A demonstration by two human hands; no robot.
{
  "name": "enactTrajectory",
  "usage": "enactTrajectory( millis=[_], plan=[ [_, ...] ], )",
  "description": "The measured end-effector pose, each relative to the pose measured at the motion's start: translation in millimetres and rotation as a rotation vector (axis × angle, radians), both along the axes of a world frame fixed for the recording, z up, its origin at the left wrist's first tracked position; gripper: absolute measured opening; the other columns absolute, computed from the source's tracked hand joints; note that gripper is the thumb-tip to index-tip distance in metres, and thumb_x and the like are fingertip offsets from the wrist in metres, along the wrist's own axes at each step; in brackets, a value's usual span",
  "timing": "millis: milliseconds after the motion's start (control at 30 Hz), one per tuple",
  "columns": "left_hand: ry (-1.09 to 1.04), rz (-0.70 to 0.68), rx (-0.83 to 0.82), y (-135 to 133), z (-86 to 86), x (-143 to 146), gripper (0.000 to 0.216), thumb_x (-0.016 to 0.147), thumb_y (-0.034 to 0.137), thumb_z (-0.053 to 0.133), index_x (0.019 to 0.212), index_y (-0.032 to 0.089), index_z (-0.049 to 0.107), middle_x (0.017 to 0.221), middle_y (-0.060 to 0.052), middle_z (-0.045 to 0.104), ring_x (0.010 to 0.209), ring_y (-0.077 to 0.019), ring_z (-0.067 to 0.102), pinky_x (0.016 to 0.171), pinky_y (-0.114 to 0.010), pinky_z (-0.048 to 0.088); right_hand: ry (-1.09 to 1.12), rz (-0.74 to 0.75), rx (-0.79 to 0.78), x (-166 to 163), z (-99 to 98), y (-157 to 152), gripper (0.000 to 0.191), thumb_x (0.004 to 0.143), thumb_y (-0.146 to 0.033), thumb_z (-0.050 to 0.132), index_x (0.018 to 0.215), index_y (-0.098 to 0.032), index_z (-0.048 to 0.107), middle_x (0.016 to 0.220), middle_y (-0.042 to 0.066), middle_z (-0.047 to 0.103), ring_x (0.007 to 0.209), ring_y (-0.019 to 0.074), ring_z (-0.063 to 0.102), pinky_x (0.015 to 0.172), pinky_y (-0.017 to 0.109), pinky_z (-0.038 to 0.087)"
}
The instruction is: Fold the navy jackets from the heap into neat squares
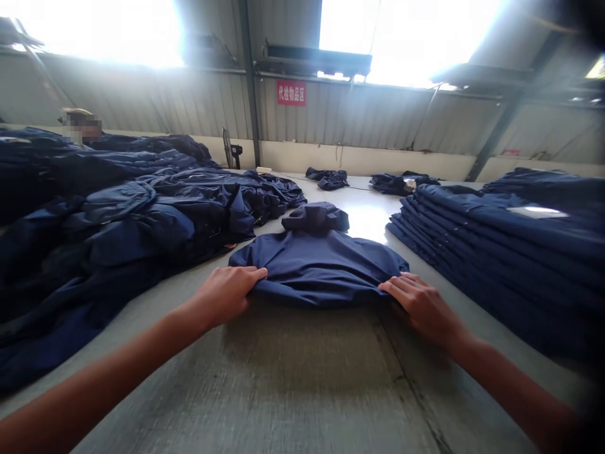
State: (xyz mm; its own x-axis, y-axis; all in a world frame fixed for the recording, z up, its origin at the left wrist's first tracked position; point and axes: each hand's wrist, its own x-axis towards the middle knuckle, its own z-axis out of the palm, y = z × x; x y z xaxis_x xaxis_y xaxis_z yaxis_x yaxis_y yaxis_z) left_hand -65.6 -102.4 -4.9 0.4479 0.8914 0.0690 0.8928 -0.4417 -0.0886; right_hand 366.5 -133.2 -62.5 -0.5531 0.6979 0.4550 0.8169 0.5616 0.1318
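Observation:
A navy blue hooded jacket (pixel 321 265) is in front of me over the grey table (pixel 302 378), its hood (pixel 316 217) at the far end. My left hand (pixel 231 290) is closed on the near left edge of the jacket, thumb on top. At the near right edge, my right hand (pixel 420 302) also grips the cloth, with its fingers bent over the fabric. Between the two hands the near edge is pulled wide and sags a little above the tabletop. The undersides of both grips are hidden.
Loose navy garments (pixel 142 233) are heaped along the left. On the right stands a tall stack of folded navy garments (pixel 496 252) with a white paper (pixel 537 212) on top. Two small dark bundles (pixel 331 178) (pixel 401 181) lie farther back. A fan (pixel 230 150) and a person (pixel 81 126) are beyond the heap.

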Motion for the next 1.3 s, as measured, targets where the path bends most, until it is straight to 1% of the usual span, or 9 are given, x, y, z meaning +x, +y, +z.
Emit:
enactTrajectory(
  millis=[367,467,567,700,833,1000,1167,1233,1300],
  plan=[
    [-0.185,0.062,0.012,-13.2,64.9,-30.4,0.049,0.085,0.027,0.055,0.129,0.037,0.072,0.114,-0.003,0.079,0.105,-0.0314,0.073,0.087,-0.039,0.056,0.036,-0.116,0.497,-4.4,53.7,-35.0,0.028,0.097,-0.019,0.060,0.124,-0.027,0.065,0.110,0.007,0.078,0.104,0.0291,0.072,0.121,0.063,0.032],
    [-0.174,0.123,0.067,-8.6,65.0,-32.7,0.039,0.091,0.034,0.052,0.126,0.036,0.070,0.109,-0.003,0.078,0.096,-0.0317,0.074,0.082,-0.040,0.055,0.032,-0.199,0.616,-8.1,51.1,-39.2,0.031,0.097,-0.023,0.066,0.128,-0.028,0.065,0.116,0.010,0.075,0.110,0.0324,0.070,0.119,0.064,0.035],
    [-0.187,0.137,0.141,2.3,48.2,-25.8,0.038,0.093,0.032,0.053,0.130,0.034,0.063,0.114,-0.003,0.076,0.099,-0.0297,0.072,0.086,-0.040,0.054,0.007,-0.250,0.695,-9.0,35.4,-31.6,0.021,0.096,-0.022,0.069,0.116,-0.026,0.069,0.106,0.012,0.074,0.102,0.0327,0.070,0.109,0.061,0.045],
    [-0.142,0.050,0.367,12.8,21.4,-16.4,0.037,0.091,0.021,0.057,0.127,0.028,0.061,0.127,-0.009,0.067,0.117,-0.0319,0.062,0.101,-0.046,0.049,-0.105,-0.267,0.471,-10.0,8.1,-9.9,0.034,0.097,-0.007,0.052,0.116,-0.027,0.072,0.108,0.010,0.076,0.102,0.0316,0.070,0.099,0.058,0.051],
    [-0.076,-0.126,0.293,13.8,10.4,-17.1,0.038,0.096,0.011,0.049,0.124,0.031,0.065,0.121,-0.006,0.071,0.113,-0.0280,0.065,0.100,-0.044,0.048,-0.009,-0.183,0.300,-12.1,-9.1,8.0,0.035,0.102,-0.013,0.048,0.127,-0.022,0.070,0.121,0.012,0.076,0.119,0.0312,0.069,0.112,0.058,0.045],
    [-0.151,-0.137,0.251,7.3,14.7,-16.9,0.036,0.104,0.036,0.052,0.139,0.030,0.062,0.133,-0.006,0.071,0.122,-0.0285,0.065,0.110,-0.047,0.045,0.091,-0.097,0.248,-8.0,-1.4,-2.3,0.035,0.107,-0.030,0.049,0.137,-0.024,0.065,0.138,0.009,0.070,0.138,0.0322,0.057,0.122,0.064,0.031],
    [-0.122,-0.180,0.108,-16.6,9.7,-4.1,0.042,0.092,0.052,0.069,0.132,0.039,0.069,0.139,-0.005,0.068,0.130,-0.0340,0.062,0.114,-0.053,0.044,0.071,-0.011,0.235,-10.4,12.1,-22.2,0.019,0.102,-0.039,0.063,0.101,-0.025,0.076,0.091,0.005,0.077,0.082,0.0227,0.071,0.087,0.044,0.054],
    [-0.058,-0.169,0.019,-21.4,-4.4,-3.8,0.062,0.082,0.048,0.079,0.141,0.040,0.065,0.146,-0.007,0.065,0.131,-0.0380,0.061,0.111,-0.055,0.047,0.036,-0.017,0.115,-13.6,12.1,-24.3,0.027,0.100,-0.046,0.066,0.109,-0.022,0.075,0.096,0.007,0.077,0.082,0.0233,0.072,0.078,0.041,0.056],
    [-0.001,-0.176,-0.014,-16.9,-23.7,-7.2,0.074,0.079,0.040,0.079,0.149,0.036,0.059,0.154,-0.010,0.059,0.136,-0.0402,0.059,0.112,-0.057,0.047,0.021,-0.056,0.006,-15.6,10.1,-22.9,0.041,0.098,-0.050,0.068,0.125,-0.020,0.071,0.113,0.011,0.076,0.098,0.0280,0.072,0.083,0.044,0.058]
  ],
)
